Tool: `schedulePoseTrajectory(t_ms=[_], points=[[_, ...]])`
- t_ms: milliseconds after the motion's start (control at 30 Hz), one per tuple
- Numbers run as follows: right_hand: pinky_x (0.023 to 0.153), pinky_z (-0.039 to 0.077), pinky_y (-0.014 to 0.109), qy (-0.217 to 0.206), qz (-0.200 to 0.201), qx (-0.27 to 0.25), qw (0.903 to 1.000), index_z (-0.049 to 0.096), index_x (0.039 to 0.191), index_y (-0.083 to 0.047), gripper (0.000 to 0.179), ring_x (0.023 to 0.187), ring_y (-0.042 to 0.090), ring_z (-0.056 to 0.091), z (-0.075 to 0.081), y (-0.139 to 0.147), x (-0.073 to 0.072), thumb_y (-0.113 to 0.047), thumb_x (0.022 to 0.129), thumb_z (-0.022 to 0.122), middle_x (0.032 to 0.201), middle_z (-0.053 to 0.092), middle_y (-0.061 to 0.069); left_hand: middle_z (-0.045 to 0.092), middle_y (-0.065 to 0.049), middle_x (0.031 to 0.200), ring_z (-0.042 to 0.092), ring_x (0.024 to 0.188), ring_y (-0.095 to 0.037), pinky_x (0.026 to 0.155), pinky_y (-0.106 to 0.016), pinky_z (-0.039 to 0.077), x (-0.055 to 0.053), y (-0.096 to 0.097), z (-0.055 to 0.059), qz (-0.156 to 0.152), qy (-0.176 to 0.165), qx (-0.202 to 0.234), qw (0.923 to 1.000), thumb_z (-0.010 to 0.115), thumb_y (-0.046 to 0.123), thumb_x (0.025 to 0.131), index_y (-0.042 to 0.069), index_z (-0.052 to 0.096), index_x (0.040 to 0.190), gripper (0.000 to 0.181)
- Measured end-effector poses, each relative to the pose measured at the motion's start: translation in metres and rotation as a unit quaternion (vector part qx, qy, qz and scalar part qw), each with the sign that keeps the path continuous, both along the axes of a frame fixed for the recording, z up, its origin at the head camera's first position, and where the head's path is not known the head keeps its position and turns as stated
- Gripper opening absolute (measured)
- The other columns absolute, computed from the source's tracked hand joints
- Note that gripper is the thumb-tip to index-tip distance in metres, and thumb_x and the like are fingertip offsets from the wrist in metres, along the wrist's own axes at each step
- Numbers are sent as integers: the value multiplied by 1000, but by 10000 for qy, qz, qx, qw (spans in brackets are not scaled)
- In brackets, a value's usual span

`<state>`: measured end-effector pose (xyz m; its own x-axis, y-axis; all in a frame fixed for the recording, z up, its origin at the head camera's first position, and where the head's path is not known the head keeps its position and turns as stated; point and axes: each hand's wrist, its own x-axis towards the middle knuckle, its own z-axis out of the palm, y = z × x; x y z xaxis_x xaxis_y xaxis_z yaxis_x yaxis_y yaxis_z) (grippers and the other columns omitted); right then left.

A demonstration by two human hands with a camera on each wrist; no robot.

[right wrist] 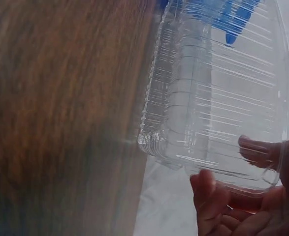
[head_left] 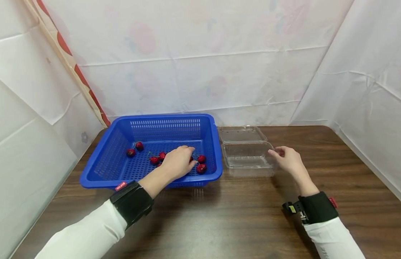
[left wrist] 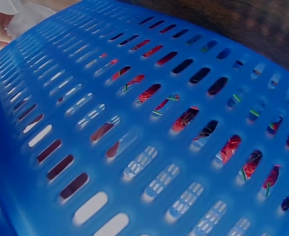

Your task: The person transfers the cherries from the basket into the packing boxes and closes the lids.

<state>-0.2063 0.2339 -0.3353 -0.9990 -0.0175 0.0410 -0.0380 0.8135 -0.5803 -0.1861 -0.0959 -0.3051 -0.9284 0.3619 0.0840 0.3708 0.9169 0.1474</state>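
Note:
My left hand [head_left: 178, 162] reaches down into a blue plastic basket [head_left: 152, 117], thumb and forefinger apart. A red cherry [head_left: 191, 158] shows in the gap between them. Beside the hand lie more shiny red cherries [head_left: 201, 168], several with green stems. The left wrist view looks through the slotted basket wall [left wrist: 110, 93] at red fruit; the hand is largely hidden there. My right hand [head_left: 289, 160] pinches the right rim of a clear plastic clamshell box [head_left: 247, 166], thumb on the inner side. In the right wrist view, fingers [right wrist: 206, 189] press the box wall [right wrist: 223, 98] from outside.
The box's hinged lid [head_left: 242, 134] lies open behind it, near the white curtain [head_left: 194, 82]. Basket and box stand side by side on a brown wooden table [head_left: 220, 223]. White sheeting [head_left: 375, 97] hangs along the right and left sides.

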Motion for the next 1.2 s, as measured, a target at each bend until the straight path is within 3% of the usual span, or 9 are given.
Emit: schedulePoseTrajectory(t_ms=[233, 467, 700, 967, 1200], points=[[68, 42, 41, -134, -81, -108, 9998, 47, 115, 13, 41, 88, 36, 51, -2, 1, 2, -20, 92, 45, 99, 53, 27, 57, -16, 112, 53, 103, -28, 76, -40, 47, -6, 1, -2, 53, -337, 40, 9994, 61, 24, 83, 1, 56, 116, 41], [64, 40, 37, -245, -66, -123, 9996, 49, 115, 12, 38, 83, 33, 50, -4, 3, 2, -17, 91, 45, 96, 52, 24, 58, -15, 112, 57, 98, -26, 73, -39, 48, -12, 3, -3, 127, -557, 75, 9983, 61, 22, 84, 0, 56, 116, 40], [61, 40, 32, -203, -43, -188, 9996, 53, 110, 10, 32, 79, 29, 52, -6, 5, 3, -14, 90, 45, 91, 55, 21, 58, -15, 111, 56, 99, -27, 74, -40, 48, -16, 5, -7, 109, -609, -37, 9981, 60, 20, 83, 0, 57, 115, 38], [55, 40, 29, -584, 14, -458, 9972, 50, 111, 11, 32, 57, 13, 53, -4, 7, 5, -13, 90, 46, 83, 56, 15, 58, -12, 112, 54, 102, -26, 76, -40, 47, -21, 6, -10, 95, -632, -14, 9980, 61, 17, 83, 2, 58, 115, 36], [56, 40, 29, -764, 105, -507, 9957, 51, 108, 10, 30, 58, 13, 52, -5, 8, 8, -13, 89, 47, 85, 56, 17, 60, -11, 110, 56, 101, -24, 78, -39, 47, -22, 7, -11, -37, -686, 43, 9976, 60, 13, 83, 2, 60, 112, 31]])
